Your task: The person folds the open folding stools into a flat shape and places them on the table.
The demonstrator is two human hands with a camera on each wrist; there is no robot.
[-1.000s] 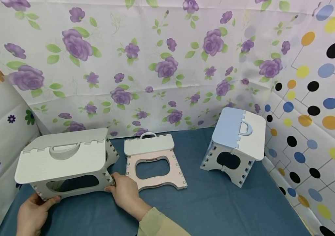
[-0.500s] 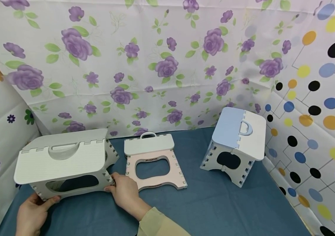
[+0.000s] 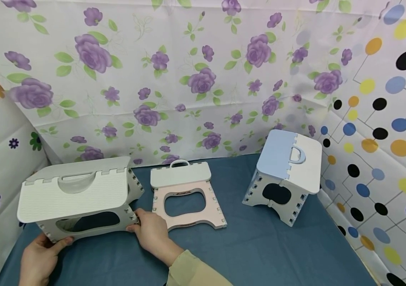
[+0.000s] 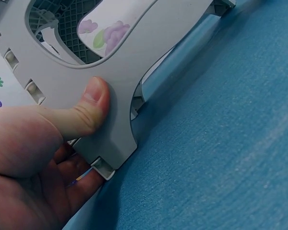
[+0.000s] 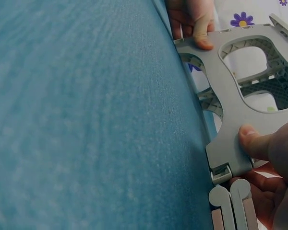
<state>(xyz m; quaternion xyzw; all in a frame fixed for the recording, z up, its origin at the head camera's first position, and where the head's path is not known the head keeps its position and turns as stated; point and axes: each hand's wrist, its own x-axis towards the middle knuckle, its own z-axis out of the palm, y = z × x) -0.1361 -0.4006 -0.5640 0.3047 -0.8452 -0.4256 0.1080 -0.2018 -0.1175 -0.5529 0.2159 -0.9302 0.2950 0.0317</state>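
Note:
A light grey folding step stool stands unfolded at the left of the head view, its carry handle lying in the top. My left hand grips its front left leg, thumb on the front panel and fingers behind, as the left wrist view shows close up. At the front right leg my right hand holds on the same way, with the thumb on the panel. Just right of that hand a pink folding stool with a pale top lies folded flat, its handle pointing to the back.
A small blue and white folding stool stands unfolded at the right. Blue cloth covers the table. A flowered curtain hangs behind, and a dotted sheet closes off the right side.

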